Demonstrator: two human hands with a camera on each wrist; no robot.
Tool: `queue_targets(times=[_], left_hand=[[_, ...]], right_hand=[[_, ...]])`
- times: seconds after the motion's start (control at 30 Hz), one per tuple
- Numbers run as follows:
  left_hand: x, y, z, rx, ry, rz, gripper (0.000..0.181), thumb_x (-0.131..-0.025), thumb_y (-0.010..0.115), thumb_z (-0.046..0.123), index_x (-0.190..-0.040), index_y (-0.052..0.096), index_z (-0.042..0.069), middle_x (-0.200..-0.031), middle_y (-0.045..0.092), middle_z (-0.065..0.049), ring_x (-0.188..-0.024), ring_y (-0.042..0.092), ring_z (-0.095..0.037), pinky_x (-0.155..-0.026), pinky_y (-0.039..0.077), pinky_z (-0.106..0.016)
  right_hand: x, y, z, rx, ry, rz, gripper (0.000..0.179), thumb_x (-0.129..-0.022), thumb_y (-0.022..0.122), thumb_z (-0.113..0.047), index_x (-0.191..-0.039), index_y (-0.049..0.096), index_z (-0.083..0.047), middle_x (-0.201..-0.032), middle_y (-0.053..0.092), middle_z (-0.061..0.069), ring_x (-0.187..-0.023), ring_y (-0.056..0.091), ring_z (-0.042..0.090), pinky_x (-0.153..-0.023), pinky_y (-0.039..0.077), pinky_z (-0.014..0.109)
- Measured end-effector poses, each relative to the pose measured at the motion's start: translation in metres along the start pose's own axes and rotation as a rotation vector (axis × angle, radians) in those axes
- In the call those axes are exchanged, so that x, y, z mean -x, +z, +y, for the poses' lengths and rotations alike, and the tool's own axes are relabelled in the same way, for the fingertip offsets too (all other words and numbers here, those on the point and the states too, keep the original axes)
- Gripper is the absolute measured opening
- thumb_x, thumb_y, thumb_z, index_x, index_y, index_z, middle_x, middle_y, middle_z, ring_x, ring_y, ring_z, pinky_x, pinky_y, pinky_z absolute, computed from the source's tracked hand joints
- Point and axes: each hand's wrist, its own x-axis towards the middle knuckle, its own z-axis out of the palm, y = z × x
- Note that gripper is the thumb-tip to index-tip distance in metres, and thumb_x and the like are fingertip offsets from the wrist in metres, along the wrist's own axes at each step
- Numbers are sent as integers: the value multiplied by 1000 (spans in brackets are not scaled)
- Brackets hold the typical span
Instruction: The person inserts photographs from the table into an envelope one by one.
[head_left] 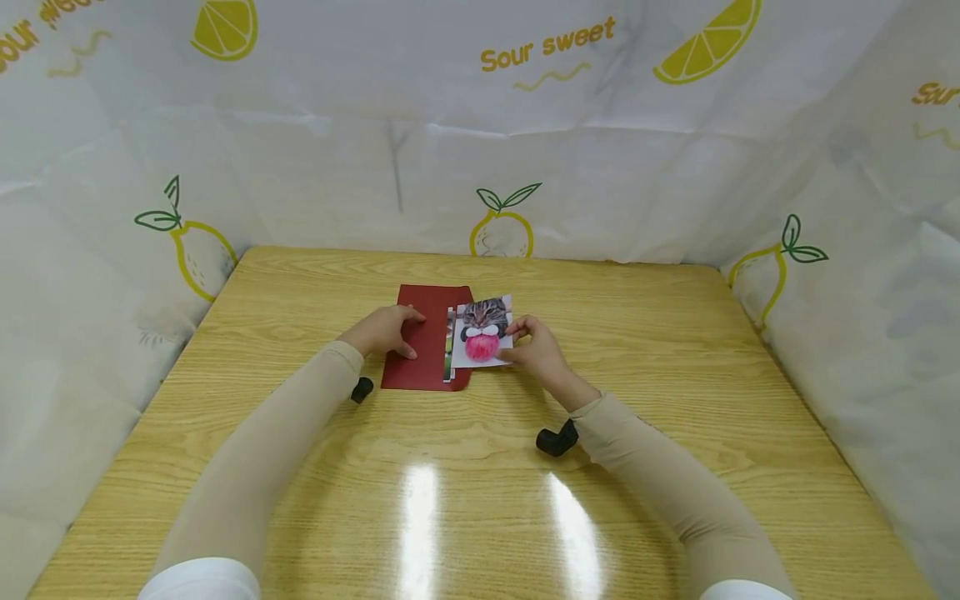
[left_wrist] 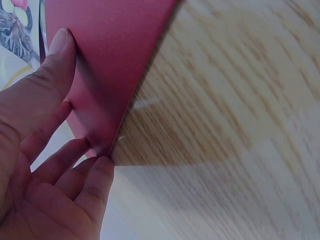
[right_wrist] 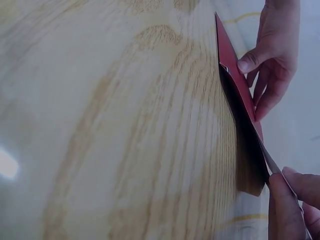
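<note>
A dark red envelope (head_left: 422, 367) lies on the table with its opening toward the right. My left hand (head_left: 386, 331) rests on its left part, thumb and fingers spread and fingertips against the paper; the left wrist view shows the thumb on the red face (left_wrist: 115, 40). My right hand (head_left: 542, 354) pinches the right edge of a square photo card (head_left: 482, 321), which shows a tabby cat with a pink ball. That card overlaps the envelope's open side. Beneath its left edge, other picture cards (head_left: 448, 350) with some green show as a narrow strip.
The wood-grain table (head_left: 637, 333) is bordered by white sheeting (head_left: 322, 192) printed with lemons at the back and sides. Black wrist-camera parts stick out below the left sleeve (head_left: 362, 389) and the right sleeve (head_left: 557, 440). Light glares off the table's front.
</note>
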Motion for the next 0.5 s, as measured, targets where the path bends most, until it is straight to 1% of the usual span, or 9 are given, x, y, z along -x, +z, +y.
queue_targets(times=[0.1,0.37,0.5], left_hand=[[0,0,0,-3,0,0,68,-81,78,13,-142,49,6,-154,35,-18,-144,28,-35,-115,34,-44],[-1,0,0,-4,-5,-1,68,-81,79,14,-142,49,6,-154,34,-17,-143,30,-34,-114,35,-44],[-2,0,-1,-2,-8,-2,69,-81,79,14,-142,49,7,-155,33,-17,-144,29,-34,-114,34,-44]], right_hand=[[1,1,0,19,-3,9,37,-77,78,1,-105,54,0,-97,50,10,-52,38,7,-52,40,18],[2,3,-1,63,-7,22,37,-76,78,1,-103,53,-2,-96,50,9,-55,41,9,-53,44,19],[4,3,-3,92,-24,26,38,-74,79,1,-102,54,-3,-97,52,10,-58,40,12,-51,39,20]])
